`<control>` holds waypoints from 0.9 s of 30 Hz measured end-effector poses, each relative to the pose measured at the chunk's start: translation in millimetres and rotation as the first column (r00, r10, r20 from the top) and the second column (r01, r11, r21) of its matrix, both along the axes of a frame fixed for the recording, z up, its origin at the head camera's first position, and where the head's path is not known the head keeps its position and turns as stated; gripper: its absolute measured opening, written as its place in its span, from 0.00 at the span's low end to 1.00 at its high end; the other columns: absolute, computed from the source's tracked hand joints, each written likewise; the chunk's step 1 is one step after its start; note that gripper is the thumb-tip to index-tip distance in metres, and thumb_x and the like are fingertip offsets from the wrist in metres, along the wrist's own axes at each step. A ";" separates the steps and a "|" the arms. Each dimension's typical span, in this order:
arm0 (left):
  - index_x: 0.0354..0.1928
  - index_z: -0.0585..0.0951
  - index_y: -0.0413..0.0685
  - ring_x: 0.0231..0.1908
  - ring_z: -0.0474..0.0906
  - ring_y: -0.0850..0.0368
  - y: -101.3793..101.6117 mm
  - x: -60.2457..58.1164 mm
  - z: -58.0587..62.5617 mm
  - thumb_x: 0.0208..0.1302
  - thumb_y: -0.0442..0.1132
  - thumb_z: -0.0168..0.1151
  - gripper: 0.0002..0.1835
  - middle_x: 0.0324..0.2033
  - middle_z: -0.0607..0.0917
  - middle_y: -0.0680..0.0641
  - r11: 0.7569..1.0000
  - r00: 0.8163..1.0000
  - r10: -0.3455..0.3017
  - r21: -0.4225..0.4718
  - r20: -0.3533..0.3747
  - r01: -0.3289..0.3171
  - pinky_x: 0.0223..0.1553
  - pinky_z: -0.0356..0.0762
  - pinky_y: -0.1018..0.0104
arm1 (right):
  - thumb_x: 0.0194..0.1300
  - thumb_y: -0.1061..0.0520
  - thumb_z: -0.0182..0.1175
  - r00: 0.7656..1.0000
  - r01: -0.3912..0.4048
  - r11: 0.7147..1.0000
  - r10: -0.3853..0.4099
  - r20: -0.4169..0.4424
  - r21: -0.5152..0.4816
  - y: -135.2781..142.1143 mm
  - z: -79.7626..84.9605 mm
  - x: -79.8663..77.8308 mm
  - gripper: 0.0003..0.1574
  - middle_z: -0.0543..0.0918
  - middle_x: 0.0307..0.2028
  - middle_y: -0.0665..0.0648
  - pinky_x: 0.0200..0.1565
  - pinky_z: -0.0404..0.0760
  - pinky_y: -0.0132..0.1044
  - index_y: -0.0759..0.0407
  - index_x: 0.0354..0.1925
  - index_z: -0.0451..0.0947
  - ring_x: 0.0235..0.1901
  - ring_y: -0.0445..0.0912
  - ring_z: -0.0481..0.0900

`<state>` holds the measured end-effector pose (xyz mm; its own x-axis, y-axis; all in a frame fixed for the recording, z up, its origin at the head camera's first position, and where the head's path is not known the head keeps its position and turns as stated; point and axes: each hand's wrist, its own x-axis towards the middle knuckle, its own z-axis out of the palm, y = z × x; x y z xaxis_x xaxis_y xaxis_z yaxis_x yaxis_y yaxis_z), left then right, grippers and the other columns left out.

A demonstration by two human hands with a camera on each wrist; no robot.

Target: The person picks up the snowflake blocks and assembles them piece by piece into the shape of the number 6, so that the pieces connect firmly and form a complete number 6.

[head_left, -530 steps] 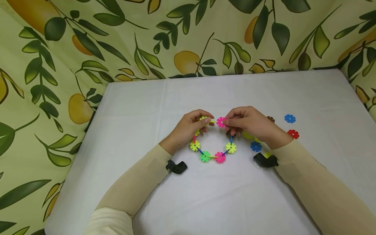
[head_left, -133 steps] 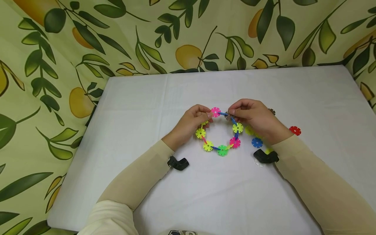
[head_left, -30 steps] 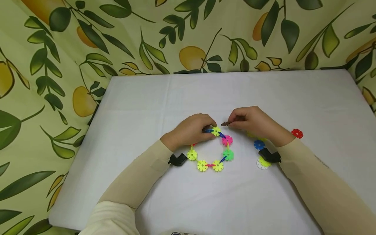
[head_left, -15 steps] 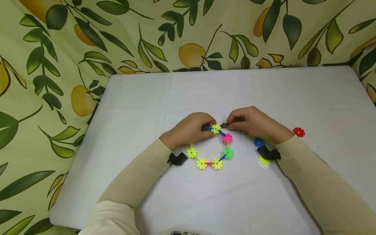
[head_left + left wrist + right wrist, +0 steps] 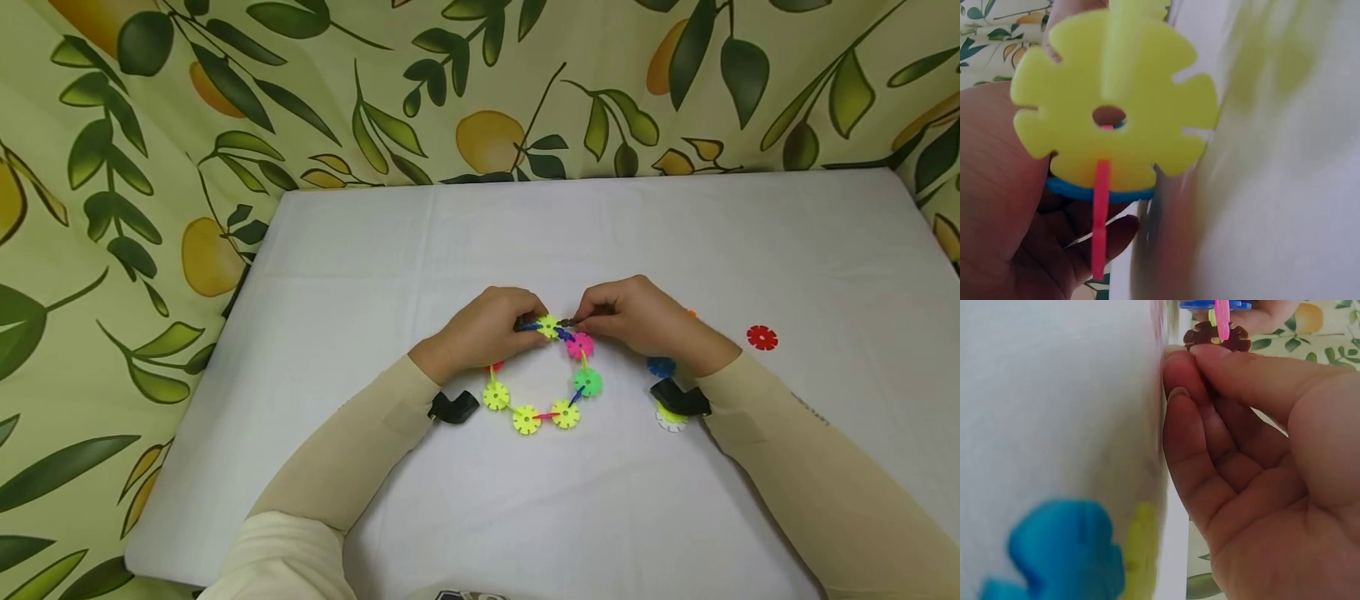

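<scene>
A ring of notched plastic discs slotted edge to edge lies between my hands, its near side spread on the table. My left hand [image 5: 487, 329] grips the ring's far side, by a yellow disc [image 5: 548, 326] and a blue disc [image 5: 529, 327] seen edge-on. Between thumb and fingertips my right hand [image 5: 637, 321] pinches a brown disc [image 5: 1235, 339], which meets the yellow disc's right edge; how deep it sits is unclear. A pink disc [image 5: 580, 345] and a green disc [image 5: 588, 382] follow down the right side. Another yellow disc [image 5: 1116, 81] fills the left wrist view.
Loose discs lie to the right: a red disc [image 5: 762, 337], a blue disc [image 5: 662, 367] and a white disc [image 5: 671, 423] under a yellow one. An orange sliver [image 5: 692, 312] shows behind my right wrist. Patterned cloth backs the white table [image 5: 360, 250].
Across the earlier frames the ring gained discs and was turned round. A loose brown disc was picked up by my right hand and has now moved left against the yellow disc.
</scene>
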<state>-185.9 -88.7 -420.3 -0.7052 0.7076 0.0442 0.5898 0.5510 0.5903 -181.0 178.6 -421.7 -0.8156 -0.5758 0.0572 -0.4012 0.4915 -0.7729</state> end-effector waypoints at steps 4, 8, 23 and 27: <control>0.50 0.89 0.42 0.38 0.79 0.61 1.7 0.7 -1.2 0.71 0.42 0.78 0.13 0.38 0.87 0.54 1.000 1.000 0.007 0.008 -0.006 -0.007 0.45 0.76 0.69 | 0.70 0.68 0.73 1.000 0.013 1.000 -0.013 -0.012 0.004 -0.8 0.0 1.0 0.14 0.92 0.39 0.49 0.41 0.79 0.33 0.49 0.34 0.91 0.39 0.45 0.86; 0.50 0.90 0.41 0.40 0.80 0.60 2.7 1.1 -1.2 0.70 0.40 0.79 0.13 0.40 0.88 0.52 1.000 0.999 0.016 0.003 -0.028 -0.016 0.50 0.75 0.67 | 0.71 0.70 0.71 0.999 0.020 1.000 -0.019 -0.030 0.021 -2.7 0.3 1.4 0.15 0.92 0.38 0.47 0.40 0.80 0.35 0.50 0.33 0.91 0.38 0.45 0.85; 0.57 0.86 0.40 0.40 0.78 0.58 -2.4 -1.0 0.8 0.71 0.39 0.77 0.17 0.40 0.85 0.52 0.994 0.991 0.111 0.005 0.069 -0.112 0.45 0.77 0.69 | 0.78 0.63 0.68 0.997 0.076 0.993 -0.079 0.023 0.091 13.1 17.7 -1.8 0.07 0.89 0.47 0.52 0.51 0.82 0.42 0.57 0.51 0.88 0.46 0.48 0.83; 0.63 0.84 0.43 0.38 0.76 0.56 -4.3 -2.2 1.4 0.72 0.38 0.75 0.21 0.37 0.82 0.50 0.992 0.988 0.126 -0.016 0.084 -0.125 0.43 0.76 0.66 | 0.79 0.61 0.68 0.971 0.200 0.975 -0.210 0.115 0.094 52.9 18.8 -6.0 0.15 0.86 0.56 0.55 0.51 0.78 0.30 0.57 0.60 0.86 0.53 0.51 0.80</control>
<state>-188.1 -93.0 -418.9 -0.7896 0.6131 -0.0264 0.4637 0.6242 0.6288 -187.0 231.5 -402.9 -0.9146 -0.3939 -0.0914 -0.1890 0.6164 -0.7644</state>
